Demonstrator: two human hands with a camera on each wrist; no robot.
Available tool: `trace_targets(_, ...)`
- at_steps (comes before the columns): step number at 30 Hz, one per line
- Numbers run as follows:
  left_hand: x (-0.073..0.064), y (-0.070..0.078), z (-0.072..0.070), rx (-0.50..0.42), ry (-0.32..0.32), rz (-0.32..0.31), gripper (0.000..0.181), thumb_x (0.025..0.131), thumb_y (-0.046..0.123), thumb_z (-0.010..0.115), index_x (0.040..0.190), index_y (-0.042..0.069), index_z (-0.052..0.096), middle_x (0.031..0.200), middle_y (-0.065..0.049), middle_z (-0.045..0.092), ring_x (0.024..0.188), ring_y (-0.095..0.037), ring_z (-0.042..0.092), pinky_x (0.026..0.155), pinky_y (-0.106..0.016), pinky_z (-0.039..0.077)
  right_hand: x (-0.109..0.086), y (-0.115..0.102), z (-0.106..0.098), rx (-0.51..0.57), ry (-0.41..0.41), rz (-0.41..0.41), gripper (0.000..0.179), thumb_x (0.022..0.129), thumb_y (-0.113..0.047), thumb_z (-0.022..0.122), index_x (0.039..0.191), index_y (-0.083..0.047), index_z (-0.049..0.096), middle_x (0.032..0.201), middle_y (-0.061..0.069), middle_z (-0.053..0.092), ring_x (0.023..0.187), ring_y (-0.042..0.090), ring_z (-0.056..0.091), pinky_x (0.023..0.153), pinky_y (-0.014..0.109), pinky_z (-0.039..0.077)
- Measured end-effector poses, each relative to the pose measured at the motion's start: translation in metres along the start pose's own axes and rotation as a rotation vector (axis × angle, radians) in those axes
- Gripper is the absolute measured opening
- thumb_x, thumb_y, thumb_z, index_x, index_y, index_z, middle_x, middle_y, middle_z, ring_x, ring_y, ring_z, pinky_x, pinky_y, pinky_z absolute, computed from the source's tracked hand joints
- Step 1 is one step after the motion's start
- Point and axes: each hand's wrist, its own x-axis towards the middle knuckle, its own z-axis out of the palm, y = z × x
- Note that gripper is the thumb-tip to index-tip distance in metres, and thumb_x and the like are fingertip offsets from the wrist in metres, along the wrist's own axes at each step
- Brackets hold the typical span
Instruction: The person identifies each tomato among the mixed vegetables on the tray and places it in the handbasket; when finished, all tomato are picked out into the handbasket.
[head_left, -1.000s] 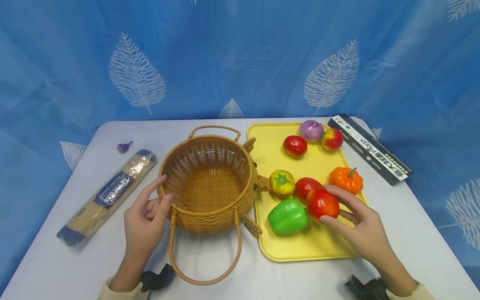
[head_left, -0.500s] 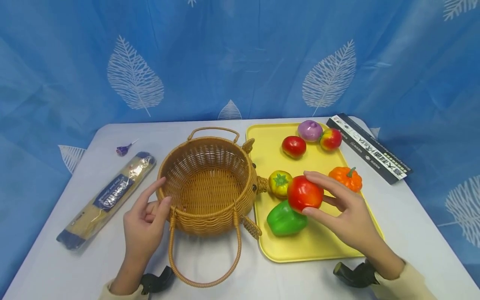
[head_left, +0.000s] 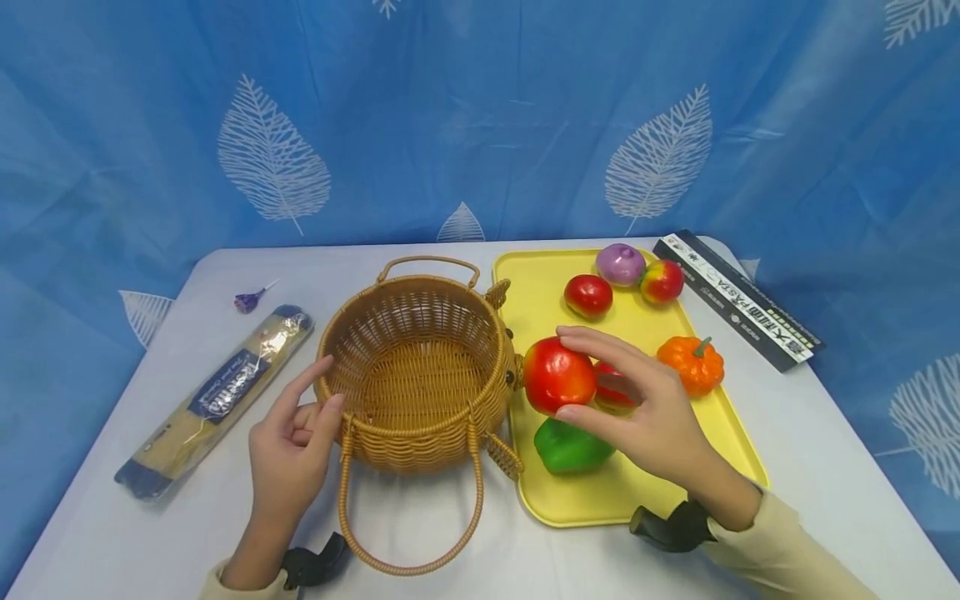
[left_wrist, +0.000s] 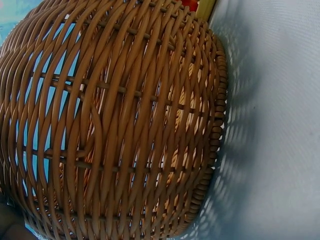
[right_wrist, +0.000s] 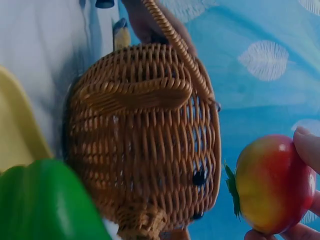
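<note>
A white table (head_left: 420,521) before a leaf-print curtain (head_left: 480,125) suggests a staged tabletop set.

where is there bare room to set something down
Bare: the table right of the yellow tray, nearer than the black box; the tray's far left corner, left of the dark red fruit. Crowded: around the green pepper, where the right hand hangs with a round red fruit.

Glossy smooth red fruit (head_left: 557,377), ribbed woven-wicker basket (head_left: 420,450), shiny green pepper (head_left: 572,447), smooth yellow tray (head_left: 637,496)
</note>
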Motion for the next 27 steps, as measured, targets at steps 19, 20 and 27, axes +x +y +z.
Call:
trace_targets(19,-0.003,-0.004,0.000,0.008,0.006,0.019,0.045,0.087,-0.017,0.063,0.132,-0.010,0.061,0.050,0.008,0.029,0.044,0.005,0.022,0.036,-0.015,0.016,0.031,-0.023,0.038,0.079,0.008,-0.080,0.068,0.076,-0.002,0.090,0.137,-0.015,0.065,0.143,-0.001,0.059,0.133,0.020,0.055,0.087,0.038,0.058)
trace_targets(20,-0.003,-0.004,0.001,0.008,0.006,0.020,0.045,0.087,-0.017,0.063,0.132,-0.010,0.061,0.050,0.008,0.029,0.044,0.005,0.023,0.036,-0.015,0.016,0.032,-0.022,0.040,0.070,0.005,-0.081,0.068,0.076,-0.003,0.090,0.137,-0.015,0.065,0.143,-0.001,0.059,0.133,0.019,0.055,0.086,0.037,0.058)
trace_targets(27,-0.002,-0.004,0.000,0.010,0.011,0.025,0.045,0.087,-0.017,0.064,0.131,-0.010,0.062,0.050,0.008,0.028,0.044,0.002,0.022,0.037,-0.015,0.017,0.040,-0.024,0.053,0.069,-0.012,-0.135,0.066,0.076,-0.006,0.091,0.136,-0.014,0.065,0.144,0.000,0.058,0.133,0.019,0.055,0.087,0.035,0.058)
